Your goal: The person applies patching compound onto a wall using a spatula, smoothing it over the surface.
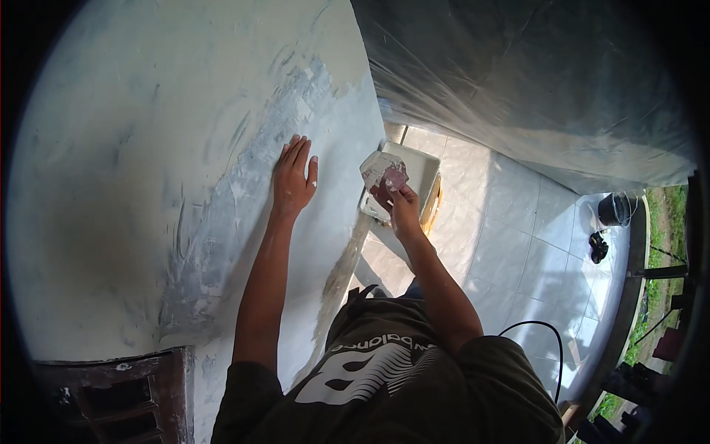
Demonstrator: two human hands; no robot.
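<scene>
Scraper (381, 172) is up in front of the tray (423, 164), just off the wall (148, 111); flat, thin, roughly angular, dull red-purple w/ pale grey paste smeared over the upper L part & blobs lower down. R hand (403, 211) pinches its near edge btwn thumb & fingers, closed on it. L hand (296, 177) is open, fingers straight & tog., thumb out, palm to wall; can't tell if it presses. Pale specks on the thumb.

Tray: pale, rectangular, w/ yellow-orange stuff along its R side. Wall: off-white, patchy, w/ a rough blue-grey band running diag. past L hand & dark scuffs. Brown frame (181, 392) w/ panes at btm L.

Floor (510, 222): big pale glossy tiles, sun & shadow patches. Translucent plastic sheet (532, 74) hangs top R. Far R: dark bucket (614, 211) w/ wire handle, small black item (598, 248) near it, grass (669, 207) outside. Black cable (555, 333) loops by the R sleeve (510, 385).
</scene>
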